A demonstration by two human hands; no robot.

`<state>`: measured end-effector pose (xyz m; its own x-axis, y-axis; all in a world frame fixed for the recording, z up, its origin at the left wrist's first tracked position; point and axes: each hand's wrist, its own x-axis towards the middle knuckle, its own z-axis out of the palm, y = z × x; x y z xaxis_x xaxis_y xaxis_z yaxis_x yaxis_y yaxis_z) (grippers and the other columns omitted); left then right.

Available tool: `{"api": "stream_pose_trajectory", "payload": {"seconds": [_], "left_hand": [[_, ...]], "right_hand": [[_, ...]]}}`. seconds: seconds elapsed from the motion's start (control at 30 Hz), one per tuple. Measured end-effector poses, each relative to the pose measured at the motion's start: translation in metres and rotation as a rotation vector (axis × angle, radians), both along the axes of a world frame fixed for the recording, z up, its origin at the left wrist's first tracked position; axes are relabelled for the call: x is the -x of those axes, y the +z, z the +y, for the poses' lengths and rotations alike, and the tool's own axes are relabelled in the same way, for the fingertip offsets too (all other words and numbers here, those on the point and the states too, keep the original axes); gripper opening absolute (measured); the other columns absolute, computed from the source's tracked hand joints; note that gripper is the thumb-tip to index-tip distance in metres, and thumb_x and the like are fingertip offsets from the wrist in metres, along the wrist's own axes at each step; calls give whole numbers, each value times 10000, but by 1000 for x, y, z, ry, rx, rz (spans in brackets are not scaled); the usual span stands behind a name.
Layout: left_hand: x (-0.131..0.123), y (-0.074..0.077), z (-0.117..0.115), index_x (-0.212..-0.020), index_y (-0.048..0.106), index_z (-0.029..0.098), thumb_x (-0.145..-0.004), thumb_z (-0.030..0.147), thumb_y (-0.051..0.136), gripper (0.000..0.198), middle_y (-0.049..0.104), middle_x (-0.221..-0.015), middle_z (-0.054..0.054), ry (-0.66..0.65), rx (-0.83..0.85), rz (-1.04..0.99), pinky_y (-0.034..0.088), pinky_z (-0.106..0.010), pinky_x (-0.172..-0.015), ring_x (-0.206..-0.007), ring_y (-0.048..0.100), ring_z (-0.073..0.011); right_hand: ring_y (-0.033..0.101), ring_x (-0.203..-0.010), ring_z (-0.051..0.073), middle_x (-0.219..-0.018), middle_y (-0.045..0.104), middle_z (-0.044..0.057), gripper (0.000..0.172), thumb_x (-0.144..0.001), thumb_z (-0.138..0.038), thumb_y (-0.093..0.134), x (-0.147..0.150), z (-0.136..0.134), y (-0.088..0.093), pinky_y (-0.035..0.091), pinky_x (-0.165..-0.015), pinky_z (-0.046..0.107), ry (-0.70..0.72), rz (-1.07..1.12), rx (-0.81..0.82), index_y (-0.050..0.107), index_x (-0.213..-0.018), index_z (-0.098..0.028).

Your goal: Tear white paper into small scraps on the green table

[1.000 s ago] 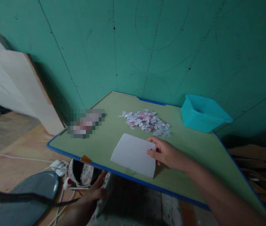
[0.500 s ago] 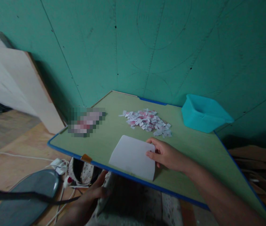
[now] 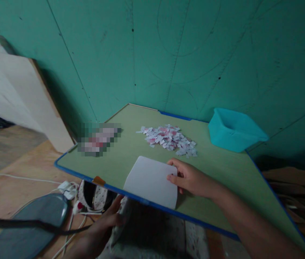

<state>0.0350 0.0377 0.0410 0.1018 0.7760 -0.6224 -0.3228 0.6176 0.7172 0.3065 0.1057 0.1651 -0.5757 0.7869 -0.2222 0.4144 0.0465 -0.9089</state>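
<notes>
My right hand (image 3: 189, 178) rests on the green table (image 3: 222, 172) and pinches the right edge of a white sheet of paper (image 3: 151, 181). The sheet's near left corner reaches the table's blue front edge. Behind the sheet lies a heap of small white and pink paper scraps (image 3: 168, 140). My left hand (image 3: 106, 223) is below the table edge, its fingers curled on a pale patterned cloth (image 3: 120, 230).
A teal plastic tub (image 3: 233, 129) stands at the table's back right against the teal wall. A blurred pinkish patch (image 3: 98, 138) lies at the table's left. On the floor to the left are a dark round base (image 3: 31, 223), white cables and a spotted bag (image 3: 93, 196).
My right hand has slid the white sheet a little toward me and to the left, up to the table's front edge. My left hand has stayed on the cloth.
</notes>
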Motion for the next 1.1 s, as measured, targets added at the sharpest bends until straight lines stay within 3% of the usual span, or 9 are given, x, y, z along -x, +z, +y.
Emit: {"api": "stream_pose_trajectory", "payload": {"seconds": [0.17, 0.3, 0.47, 0.57, 0.67, 0.8, 0.93, 1.03, 1.1], "left_hand": [[0, -1, -2, -1214, 394, 244, -459, 48, 623, 812, 712, -734, 38, -50, 9, -92, 502, -298, -620, -734, 629, -226], [3, -7, 0, -1233, 369, 223, -456, 13, 633, 847, 709, -682, 48, -99, 5, -81, 495, -269, -585, -677, 637, -209], [5, -13, 2, -1313, 189, 178, -430, -34, 602, 998, 719, -739, 12, -61, -13, 13, 485, -222, -593, -889, 594, -227], [0, -7, -3, -1267, 318, 156, -454, 57, 606, 868, 680, -978, -41, -1, -42, 48, 464, -291, -758, -1153, 395, -268], [-5, 3, -7, -1209, 413, 170, -472, 123, 598, 761, 648, -1049, -41, -4, -10, 43, 373, -361, -898, -1250, 212, -250], [-8, 12, -4, -1236, 369, 193, -455, 110, 606, 821, 688, -936, -27, -69, 3, -3, 405, -379, -867, -1159, 390, -276], [-5, 9, 4, -1187, 417, 233, -431, 83, 622, 798, 697, -887, 11, -164, -109, 2, 439, -362, -832, -1049, 501, -279], [-1, -5, 4, -1195, 400, 256, -452, 67, 607, 795, 702, -758, 36, -194, -163, 151, 386, -371, -899, -1100, 456, -262], [3, -17, 2, -1215, 376, 248, -454, 63, 589, 812, 698, -812, 33, -132, -191, 241, 317, -353, -959, -1163, 386, -242]], "right_hand": [[468, -521, 65, -722, 501, -21, 208, -797, -326, 452, 0, -2, 3, 383, -417, 175, 18, -30, 1, 418, -966, -209], [472, -558, 74, -733, 495, -18, 198, -789, -316, 462, 0, 0, 6, 385, -430, 176, -25, 28, 3, 413, -947, -208], [458, -569, 83, -703, 469, -25, 220, -780, -303, 463, -2, 7, 10, 371, -451, 185, -223, 122, -35, 388, -964, -209], [467, -588, 86, -715, 477, -22, 210, -775, -293, 466, -4, 10, 9, 362, -474, 189, -271, 121, -43, 399, -953, -205], [485, -618, 92, -745, 502, -11, 186, -776, -291, 467, -4, 8, 7, 368, -496, 190, -162, 84, 0, 422, -932, -200], [481, -613, 89, -739, 504, -15, 196, -776, -297, 473, -2, -1, 8, 359, -487, 182, -14, 9, 48, 437, -941, -198], [495, -692, 105, -774, 513, -6, 178, -759, -293, 500, -2, -6, 14, 378, -555, 196, 41, -2, 36, 468, -900, -189], [500, -680, 104, -779, 524, -8, 194, -752, -295, 503, -7, 0, 18, 385, -571, 210, -46, 104, 78, 459, -912, -194], [504, -665, 101, -781, 535, -11, 221, -736, -290, 515, -14, 8, 20, 391, -589, 222, -183, 197, 60, 454, -928, -198]]}}
